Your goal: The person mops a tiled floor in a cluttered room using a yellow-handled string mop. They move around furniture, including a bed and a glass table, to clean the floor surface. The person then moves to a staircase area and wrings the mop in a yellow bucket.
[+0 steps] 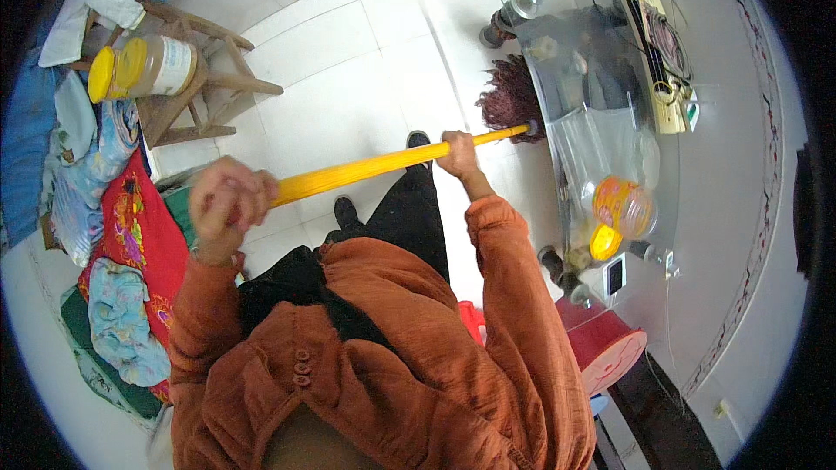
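A mop [366, 170] with a yellow handle slants across in front of my body. Its dark reddish, stringy head [512, 96] rests on the white floor and is partly under the glass-topped table's edge. My left hand [228, 204] is closed around the top end of the handle, slightly blurred. Farther down the pole, my right hand [457, 155] wraps round it with the arm stretched forward. Both forearms are in rust-brown sleeves.
The glass table [601, 61] at right holds a power strip [655, 61] with cables and an orange-yellow plastic jar [625, 207]. A wooden stool [196, 87] at left bears yellow-lidded jars [165, 67]. Red cloth [139, 235] lies at left; a round red stool [610, 352] stands lower right.
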`<state>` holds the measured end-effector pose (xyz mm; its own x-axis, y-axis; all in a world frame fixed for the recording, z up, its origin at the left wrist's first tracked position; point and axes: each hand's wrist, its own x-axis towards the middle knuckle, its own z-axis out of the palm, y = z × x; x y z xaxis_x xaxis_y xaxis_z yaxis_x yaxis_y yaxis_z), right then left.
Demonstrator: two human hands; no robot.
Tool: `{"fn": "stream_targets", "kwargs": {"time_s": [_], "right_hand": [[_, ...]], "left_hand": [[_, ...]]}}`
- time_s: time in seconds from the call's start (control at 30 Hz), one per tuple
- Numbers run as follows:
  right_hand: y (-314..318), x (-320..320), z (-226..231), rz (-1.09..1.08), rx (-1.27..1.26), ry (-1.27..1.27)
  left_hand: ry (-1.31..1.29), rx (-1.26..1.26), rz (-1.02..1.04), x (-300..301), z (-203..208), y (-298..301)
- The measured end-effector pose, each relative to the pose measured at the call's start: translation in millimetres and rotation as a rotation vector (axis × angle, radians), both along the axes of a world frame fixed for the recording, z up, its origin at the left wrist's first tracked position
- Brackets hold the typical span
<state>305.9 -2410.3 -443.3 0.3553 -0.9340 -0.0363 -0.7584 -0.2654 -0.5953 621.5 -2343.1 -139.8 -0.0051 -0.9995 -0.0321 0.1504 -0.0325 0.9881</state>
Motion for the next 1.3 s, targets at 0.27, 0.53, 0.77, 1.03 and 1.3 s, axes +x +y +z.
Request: {"fn": "stream_targets", "kwargs": {"time_s": [0.27,0.53,0.77,1.03,1.3], "right_hand": [[110.2,197.3,33.2,0.08,-0.107,-0.266],[189.7,359.3,75.9,0.439,0.058,-0.339],[199.9,353.5,74.2,0.887,0.256,-0.134],[163.7,246.7,17.1,0.815,0.121,-0.003],[80.2,68.6,-85.9,0.396,-0.102,0.079]], "left_hand": [[-0.106,-0.183,-0.018,148.1,97.0,129.7],[-1.06,0.145,0.27,204.2,211.4,280.8],[-1.516,0.729,0.113,177.8,198.9,307.6],[-1.606,0.519,-0.133,123.8,93.4,314.9],[-1.481,0.154,-0.436,36.6,-82.8,247.4]]}}
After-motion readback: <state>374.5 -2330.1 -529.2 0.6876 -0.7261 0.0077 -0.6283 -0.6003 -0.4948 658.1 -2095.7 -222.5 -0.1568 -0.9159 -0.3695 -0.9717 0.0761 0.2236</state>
